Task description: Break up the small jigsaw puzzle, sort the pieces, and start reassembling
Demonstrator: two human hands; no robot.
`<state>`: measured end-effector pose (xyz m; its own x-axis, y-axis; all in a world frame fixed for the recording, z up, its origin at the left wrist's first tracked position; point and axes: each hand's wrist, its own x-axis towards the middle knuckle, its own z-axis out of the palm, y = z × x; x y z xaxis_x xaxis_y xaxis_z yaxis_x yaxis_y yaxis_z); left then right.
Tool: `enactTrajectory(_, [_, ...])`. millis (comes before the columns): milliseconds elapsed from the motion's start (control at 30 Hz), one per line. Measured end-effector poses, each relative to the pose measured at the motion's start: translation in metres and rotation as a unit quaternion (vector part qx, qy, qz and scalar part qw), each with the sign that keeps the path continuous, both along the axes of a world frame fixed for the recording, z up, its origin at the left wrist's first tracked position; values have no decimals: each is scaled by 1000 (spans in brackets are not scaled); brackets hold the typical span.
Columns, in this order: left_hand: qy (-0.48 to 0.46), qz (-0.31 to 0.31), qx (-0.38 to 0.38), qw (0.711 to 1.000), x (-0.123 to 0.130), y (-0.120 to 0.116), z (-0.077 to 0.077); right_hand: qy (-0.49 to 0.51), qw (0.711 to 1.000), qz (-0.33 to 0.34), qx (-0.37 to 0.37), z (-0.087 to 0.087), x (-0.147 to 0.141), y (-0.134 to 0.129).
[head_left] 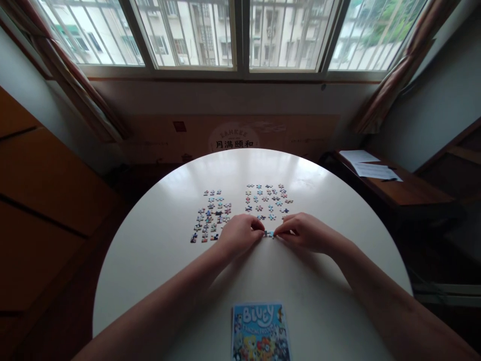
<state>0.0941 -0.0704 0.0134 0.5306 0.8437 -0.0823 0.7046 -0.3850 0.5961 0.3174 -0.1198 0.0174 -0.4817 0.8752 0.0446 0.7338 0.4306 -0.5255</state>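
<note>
Just above the white table, my left hand and my right hand face each other around small jigsaw puzzle pieces, light blue and grey. The left fingertips pinch at the left end of these pieces, and the right thumb and fingers close on the right end. Whether the pieces are joined cannot be seen clearly. Left of my left hand lie loose puzzle pieces in rough rows. Another group of loose pieces spreads beyond both hands, some partly hidden by them.
A blue picture card with "Bluey" lettering lies at the near side of the round white table. A wooden side table at right holds white papers. An orange-brown cabinet stands at left, windows ahead.
</note>
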Motion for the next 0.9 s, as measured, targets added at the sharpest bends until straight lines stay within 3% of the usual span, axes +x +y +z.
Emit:
enactTrajectory(200, [17, -5, 76, 997, 6, -4, -2, -10, 1000, 2, 9, -1, 2, 2])
enactTrajectory(900, [56, 4, 105, 993, 11, -12, 7, -1, 1000, 3, 17, -1, 2, 1])
